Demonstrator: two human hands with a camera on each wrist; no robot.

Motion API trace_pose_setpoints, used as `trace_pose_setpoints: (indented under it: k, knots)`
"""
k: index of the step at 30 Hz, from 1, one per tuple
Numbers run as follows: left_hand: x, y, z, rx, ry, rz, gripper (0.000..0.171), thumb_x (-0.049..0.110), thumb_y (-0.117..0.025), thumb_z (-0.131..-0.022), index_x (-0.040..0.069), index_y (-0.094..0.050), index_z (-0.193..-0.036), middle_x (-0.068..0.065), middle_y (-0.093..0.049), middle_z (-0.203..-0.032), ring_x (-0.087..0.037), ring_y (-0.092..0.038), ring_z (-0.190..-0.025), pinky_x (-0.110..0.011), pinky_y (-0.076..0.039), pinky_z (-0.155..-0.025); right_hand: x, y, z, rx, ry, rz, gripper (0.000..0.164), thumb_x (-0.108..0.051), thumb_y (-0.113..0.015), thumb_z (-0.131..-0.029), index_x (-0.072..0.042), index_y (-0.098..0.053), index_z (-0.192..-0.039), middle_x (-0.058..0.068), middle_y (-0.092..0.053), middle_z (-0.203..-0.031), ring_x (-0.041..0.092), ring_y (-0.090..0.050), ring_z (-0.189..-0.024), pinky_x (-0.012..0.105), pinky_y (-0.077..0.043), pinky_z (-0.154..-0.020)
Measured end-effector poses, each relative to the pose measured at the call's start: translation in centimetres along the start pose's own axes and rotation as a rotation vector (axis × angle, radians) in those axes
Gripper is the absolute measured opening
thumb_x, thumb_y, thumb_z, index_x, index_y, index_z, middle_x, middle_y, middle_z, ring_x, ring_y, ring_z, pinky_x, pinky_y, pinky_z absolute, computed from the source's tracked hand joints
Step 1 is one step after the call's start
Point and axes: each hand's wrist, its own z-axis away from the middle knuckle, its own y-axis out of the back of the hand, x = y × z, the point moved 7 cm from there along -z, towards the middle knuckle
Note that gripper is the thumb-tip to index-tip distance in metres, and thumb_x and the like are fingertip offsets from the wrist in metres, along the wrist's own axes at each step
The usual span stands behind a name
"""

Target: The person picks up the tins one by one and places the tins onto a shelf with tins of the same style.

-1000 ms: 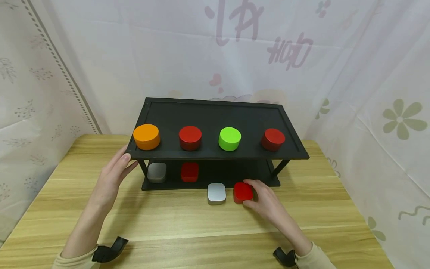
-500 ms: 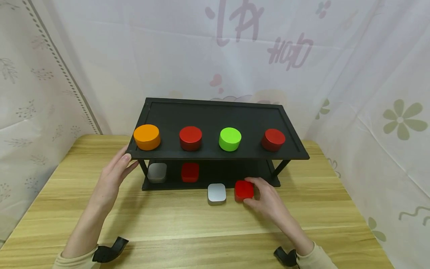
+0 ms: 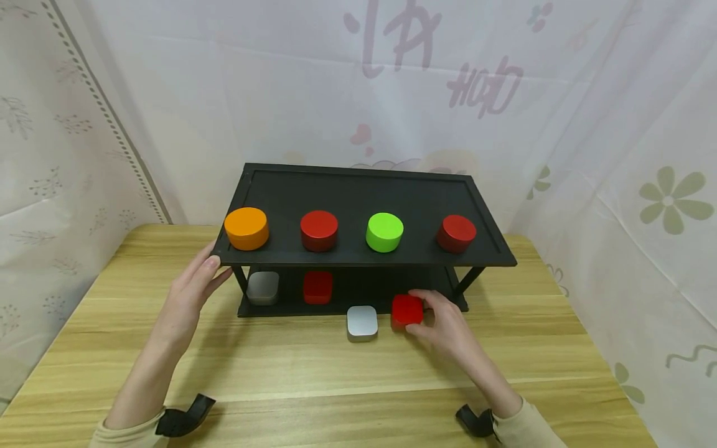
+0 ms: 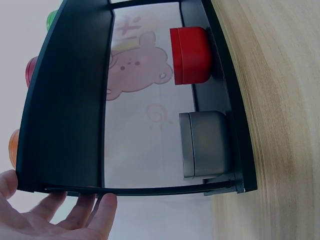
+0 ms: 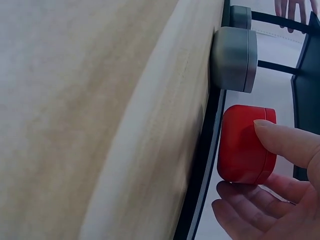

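Note:
My right hand pinches a red rounded-square tin, thumb on the near side and fingers on the far side. In the right wrist view that red tin overlaps the front edge of the lower shelf. Just left of it, a silver square tin stands at the front of the two-tier black rack. My left hand holds the upper shelf's front left corner; its thumb and fingertips press along the side edge. Another silver tin and red tin stand on the lower shelf.
Along the upper shelf sit an orange round tin, a red round tin, a green round tin and a darker red round tin. Slanted posts join the tiers. A printed curtain hangs behind the wooden table.
My right hand has carried the red tin a little away from me, to the lower shelf's front edge. My left hand keeps its hold on the rack's corner.

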Motion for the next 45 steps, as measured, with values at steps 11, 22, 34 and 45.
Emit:
trace_pose_setpoints:
  k: [11,22,34,45]
  knots:
    - [0.1,0.0,-0.1,-0.001,0.008,0.004,0.045,0.025,-0.036,-0.103,0.014,-0.035,-0.146,0.000,-0.036,-0.150,0.000,-0.041,-0.130,-0.010,-0.042,-0.099,0.1,-0.1,-1.1,-0.024,-0.022,-0.025,0.058,-0.018,-0.082,-0.071,-0.017,-0.059,-0.124,0.004,-0.061,-0.123,0.019,-0.060,-0.102,0.035,-0.055,-0.088]
    - [0.1,0.0,0.0,-0.007,-0.009,0.023,0.044,0.023,-0.035,-0.103,0.012,-0.036,-0.146,0.001,-0.038,-0.148,-0.001,-0.042,-0.129,-0.011,-0.042,-0.099,-0.1,-0.5,-2.6,-0.056,-0.045,-0.078,0.057,-0.019,-0.081,-0.073,-0.019,-0.057,-0.125,0.004,-0.059,-0.126,0.021,-0.061,-0.104,0.036,-0.055,-0.089]
    - [0.0,0.2,-0.1,-0.010,0.004,-0.022,0.045,0.026,-0.034,-0.103,0.015,-0.034,-0.147,-0.002,-0.034,-0.151,0.000,-0.041,-0.130,-0.010,-0.041,-0.100,-0.3,-1.2,-4.0,-0.061,-0.021,-0.089,0.056,-0.022,-0.079,-0.074,-0.019,-0.057,-0.126,0.002,-0.058,-0.126,0.021,-0.060,-0.105,0.037,-0.054,-0.091]
    - [0.1,0.0,-0.2,-0.006,-0.013,0.007,0.044,0.023,-0.035,-0.103,0.012,-0.035,-0.146,0.000,-0.036,-0.150,-0.001,-0.039,-0.132,-0.010,-0.041,-0.099,-0.4,-1.8,-5.1,-0.073,-0.021,-0.089,0.059,-0.022,-0.080,-0.074,-0.019,-0.055,-0.128,0.001,-0.056,-0.128,0.021,-0.060,-0.106,0.037,-0.053,-0.091]
